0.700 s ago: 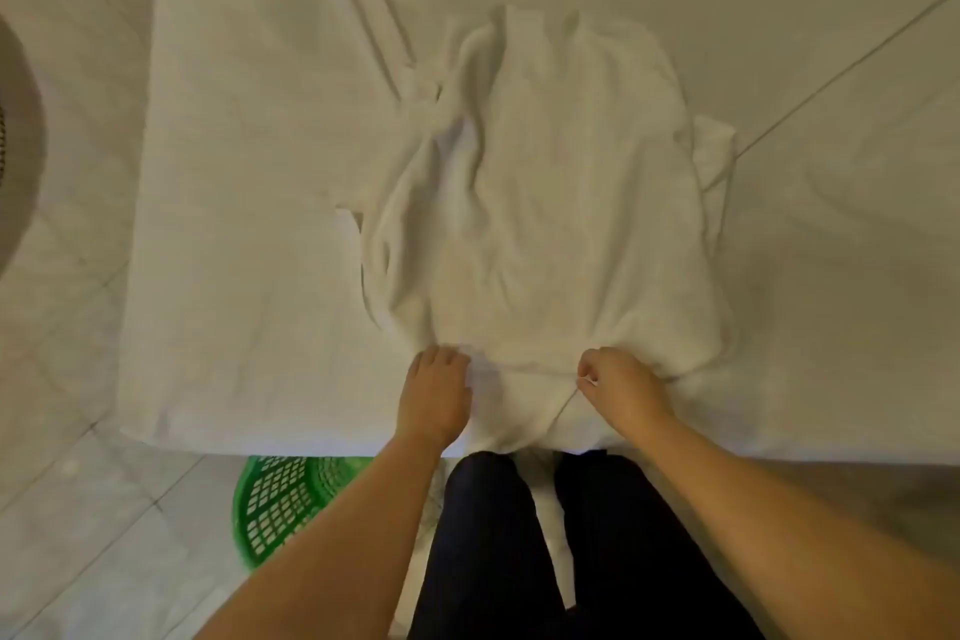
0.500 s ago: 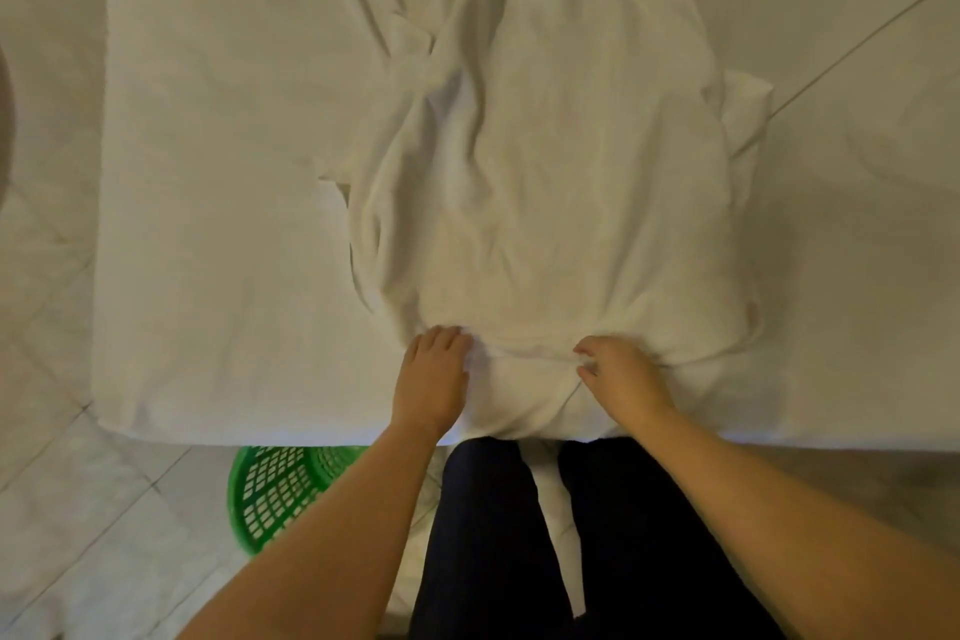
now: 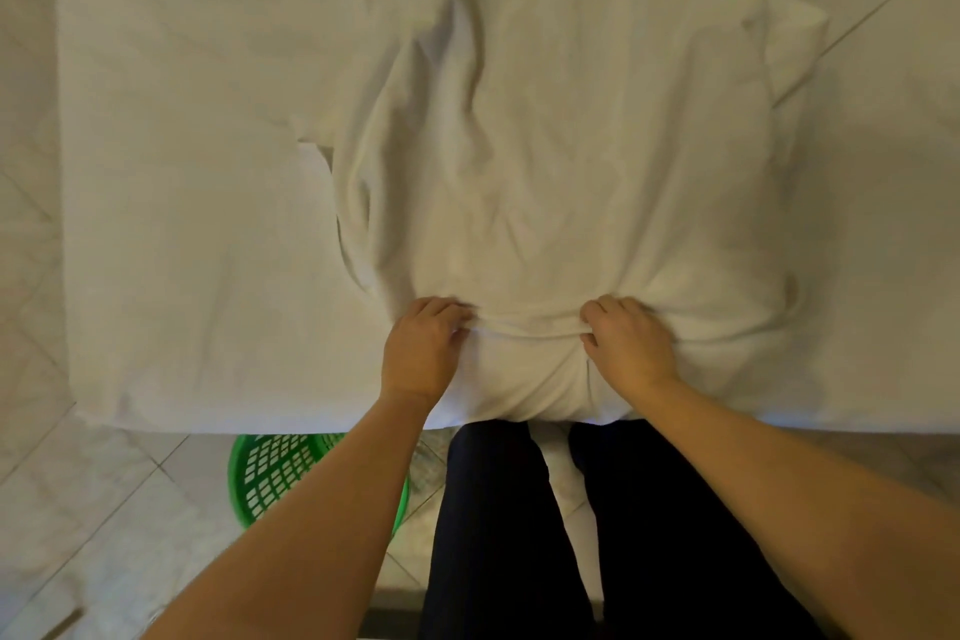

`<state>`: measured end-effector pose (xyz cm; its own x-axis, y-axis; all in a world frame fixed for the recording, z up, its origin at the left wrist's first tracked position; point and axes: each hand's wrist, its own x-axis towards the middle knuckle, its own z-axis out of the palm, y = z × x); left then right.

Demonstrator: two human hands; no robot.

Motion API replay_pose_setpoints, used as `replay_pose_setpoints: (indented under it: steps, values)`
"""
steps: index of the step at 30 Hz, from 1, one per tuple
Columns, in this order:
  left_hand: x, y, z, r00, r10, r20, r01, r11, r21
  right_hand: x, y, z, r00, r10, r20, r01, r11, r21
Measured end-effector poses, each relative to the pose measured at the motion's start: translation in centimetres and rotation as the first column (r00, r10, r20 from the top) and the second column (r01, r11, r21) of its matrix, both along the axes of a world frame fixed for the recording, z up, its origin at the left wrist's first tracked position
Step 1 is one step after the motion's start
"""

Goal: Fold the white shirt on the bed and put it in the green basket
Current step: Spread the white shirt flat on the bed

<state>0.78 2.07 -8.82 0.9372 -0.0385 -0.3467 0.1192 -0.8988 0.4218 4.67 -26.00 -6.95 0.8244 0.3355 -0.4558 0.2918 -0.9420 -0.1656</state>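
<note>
The white shirt (image 3: 561, 146) lies spread and wrinkled on the white bed (image 3: 182, 224), its hem towards me and its collar end cut off by the top of the frame. My left hand (image 3: 423, 346) pinches the hem near the bed's front edge. About a hand's width to the right, my right hand (image 3: 626, 340) grips the same hem, and the cloth bunches into a ridge between them. The green basket (image 3: 275, 476) stands on the floor below the bed's edge, left of my legs, partly hidden by my left forearm.
Pale floor tiles (image 3: 78, 509) run along the left side and in front of the bed. My dark-trousered legs (image 3: 519, 535) stand against the bed's front edge. A sleeve (image 3: 795, 36) sticks out at the shirt's right side.
The view has moved closer and forward over the shirt. Both hands have closed on the hem and bunched it up between them.
</note>
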Motion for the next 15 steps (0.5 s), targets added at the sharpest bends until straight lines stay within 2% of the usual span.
replay_pose_setpoints:
  steps: [3,7,11,15]
  values:
    - [-0.1,-0.1,0.6,0.999,0.032,-0.022,-0.033,0.999,-0.009,0.1,0.1,0.5,0.999,-0.037,-0.037,0.038,0.999,0.033]
    - [-1.1,0.1,2.2,0.996,0.049,-0.079,-0.053,0.997,-0.051,-0.1,-0.9,2.2,0.971,-0.153,-0.182,0.175,0.978,0.113]
    - [-2.0,-0.6,6.2,0.987,0.09,-0.135,-0.102,0.991,-0.088,-0.8,-1.9,5.8,0.931,-0.194,-0.309,0.245,0.96,0.133]
    - [-1.9,-1.2,11.4,0.981,0.087,-0.172,-0.109,0.986,-0.124,-0.9,-2.8,10.8,0.912,-0.234,-0.337,0.307,0.933,0.185]
